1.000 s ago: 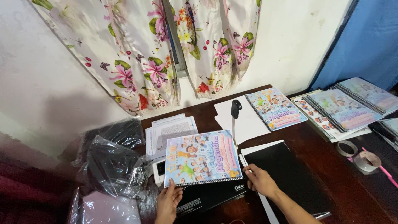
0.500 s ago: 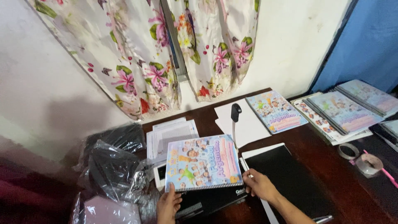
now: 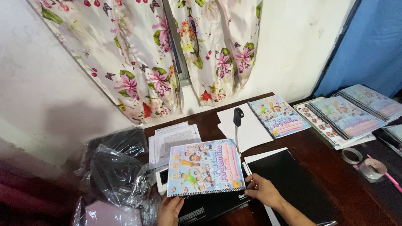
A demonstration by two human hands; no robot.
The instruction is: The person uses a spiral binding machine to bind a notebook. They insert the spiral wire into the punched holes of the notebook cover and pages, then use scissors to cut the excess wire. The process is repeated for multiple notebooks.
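The left hand is gripping the near edge of a colourful cartoon-covered spiral-bound booklet, fingers curled underneath, apparently. The right hand is pinching its lower right corner. The booklet is lying on a black binding machine on the dark wooden table.

booklet on binding machine | board right of it | plastic bags left | tape rolls far right

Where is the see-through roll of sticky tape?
In the head view, the clear roll of sticky tape lies on the dark wooden table at the far right, beside a pink pen.
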